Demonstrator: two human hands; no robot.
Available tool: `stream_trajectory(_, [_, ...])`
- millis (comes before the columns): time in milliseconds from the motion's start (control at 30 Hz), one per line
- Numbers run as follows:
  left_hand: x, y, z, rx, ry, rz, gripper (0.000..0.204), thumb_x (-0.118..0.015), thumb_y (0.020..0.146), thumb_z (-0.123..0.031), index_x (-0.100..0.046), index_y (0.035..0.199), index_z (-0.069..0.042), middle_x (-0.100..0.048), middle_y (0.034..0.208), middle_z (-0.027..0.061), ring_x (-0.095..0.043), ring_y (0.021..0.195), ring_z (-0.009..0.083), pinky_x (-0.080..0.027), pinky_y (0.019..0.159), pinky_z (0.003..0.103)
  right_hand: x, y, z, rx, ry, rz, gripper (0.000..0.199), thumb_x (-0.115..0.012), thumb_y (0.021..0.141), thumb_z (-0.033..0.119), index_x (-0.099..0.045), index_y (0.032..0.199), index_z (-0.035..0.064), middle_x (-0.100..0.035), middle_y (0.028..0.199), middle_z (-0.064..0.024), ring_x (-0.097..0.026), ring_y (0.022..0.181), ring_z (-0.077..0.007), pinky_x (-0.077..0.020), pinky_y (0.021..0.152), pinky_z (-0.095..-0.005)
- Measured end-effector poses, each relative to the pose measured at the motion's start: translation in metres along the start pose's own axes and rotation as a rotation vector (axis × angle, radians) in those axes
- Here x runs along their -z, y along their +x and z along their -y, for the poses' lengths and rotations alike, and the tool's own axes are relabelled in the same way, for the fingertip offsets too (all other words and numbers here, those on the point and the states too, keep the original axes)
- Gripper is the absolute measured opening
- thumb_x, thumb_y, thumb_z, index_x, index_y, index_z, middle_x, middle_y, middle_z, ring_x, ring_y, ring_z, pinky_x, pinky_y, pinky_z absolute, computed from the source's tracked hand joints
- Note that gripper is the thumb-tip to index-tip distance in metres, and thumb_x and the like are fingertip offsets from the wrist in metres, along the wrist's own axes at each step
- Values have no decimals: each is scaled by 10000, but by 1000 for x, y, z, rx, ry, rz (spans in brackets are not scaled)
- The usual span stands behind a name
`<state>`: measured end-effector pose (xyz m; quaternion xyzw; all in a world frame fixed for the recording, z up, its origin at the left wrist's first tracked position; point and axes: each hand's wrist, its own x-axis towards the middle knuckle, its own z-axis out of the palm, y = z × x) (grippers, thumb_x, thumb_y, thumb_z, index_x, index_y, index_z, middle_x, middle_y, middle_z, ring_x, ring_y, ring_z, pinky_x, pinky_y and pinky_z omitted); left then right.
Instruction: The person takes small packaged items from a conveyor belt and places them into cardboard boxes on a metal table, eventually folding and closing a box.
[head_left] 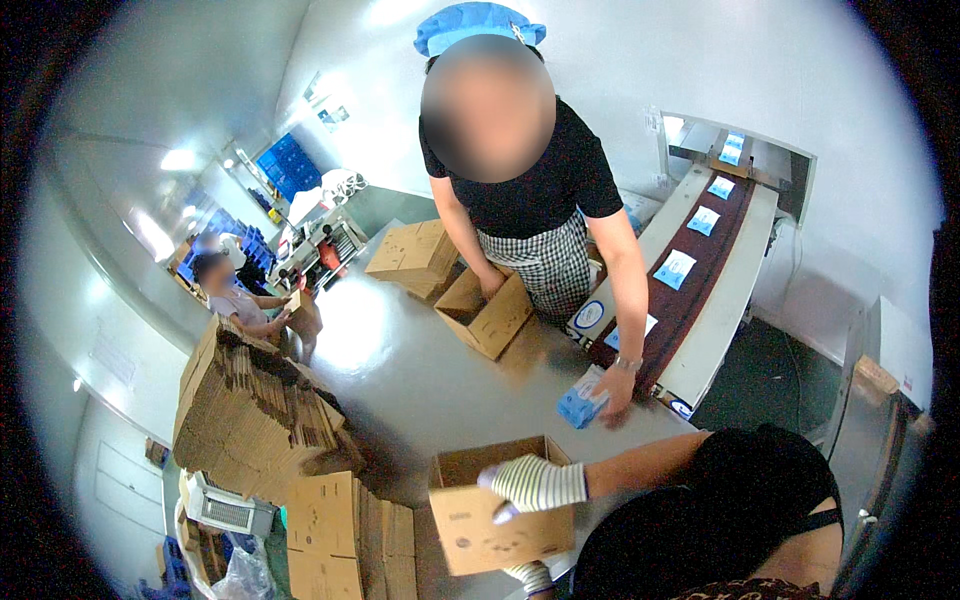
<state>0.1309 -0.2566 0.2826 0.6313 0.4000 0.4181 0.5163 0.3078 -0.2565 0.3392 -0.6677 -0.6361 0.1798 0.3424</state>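
Observation:
An open cardboard box (500, 540) stands at the near edge of the grey table, its opening toward the far side. My right hand (535, 483), in a striped glove with pale purple fingertips, grips its upper rim, the thumb against the printed outer face. Low at the box's bottom edge is my left hand (532, 576), also in a striped glove; the box hides its fingers. Across the table a co-worker in a blue cap and checked apron holds blue-and-white packets (582, 398) in one hand. That person's other hand reaches into a second open box (487, 315).
A brown conveyor belt (690, 250) carries several packets toward the table. Flattened cartons (265, 415) are piled at left, with more cartons (350, 535) beside my box. Another carton stack (412, 252) stands behind the co-worker's box. A second person (235, 295) works farther left.

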Motion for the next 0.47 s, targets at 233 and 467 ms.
stream_trajectory(233, [58,-32,62,-26,793,117,431,-483,913,-262,-444,1221,36,-602,1039,229,-596,850,379,-460,777,475,-108,-21,-19,339,-316,250,536,-715,666,287,-481,1062,13,-586,883,-137,-611,779,-292,-506,634,-416])
stream_trajectory(467, [155,-56,115,118,1076,-72,504,-494,911,-297,-396,1277,36,-595,1074,232,-600,874,372,-454,801,479,-153,-46,-44,640,-425,435,431,-560,799,381,-512,1058,41,-593,885,-113,-599,846,-290,-493,675,-422])
